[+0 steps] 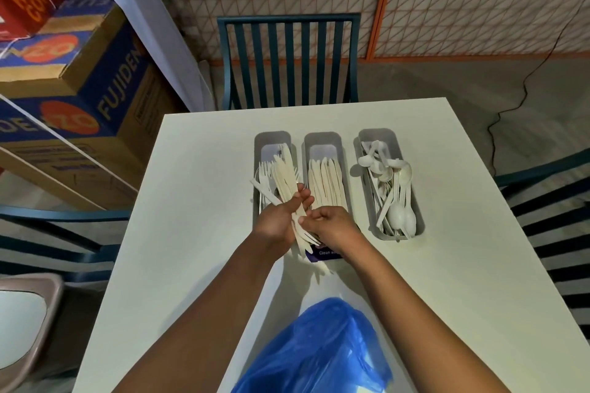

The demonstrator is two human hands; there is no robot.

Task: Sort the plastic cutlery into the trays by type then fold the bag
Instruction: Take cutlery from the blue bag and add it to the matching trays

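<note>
White plastic: a bundle (289, 182) of forks/knives is gripped in the left hand (281, 220) over the left tray (271, 140), prob. so the right hand (332, 223) can pinch pieces out by type. Left tray: forks; mid tray (322, 140): knives; right tray (380, 137): spoons. Bag (319, 351) lies unfolded, near edge.

A white square table (198, 188) is seen across the centre of the frame. A dark teal slatted chair (289, 60) is placed at its far edge, and parts of similar chairs are seen at the left (57, 242) and right (555, 220) edges. The upper part of the frame is filled by a white wall panel (472, 0) crossed by orange lattice lines. Stacked cardboard boxes (79, 86) are seen at the upper left. A grey floor (447, 83) is crossed by a black cable (523, 80) at the right.
</note>
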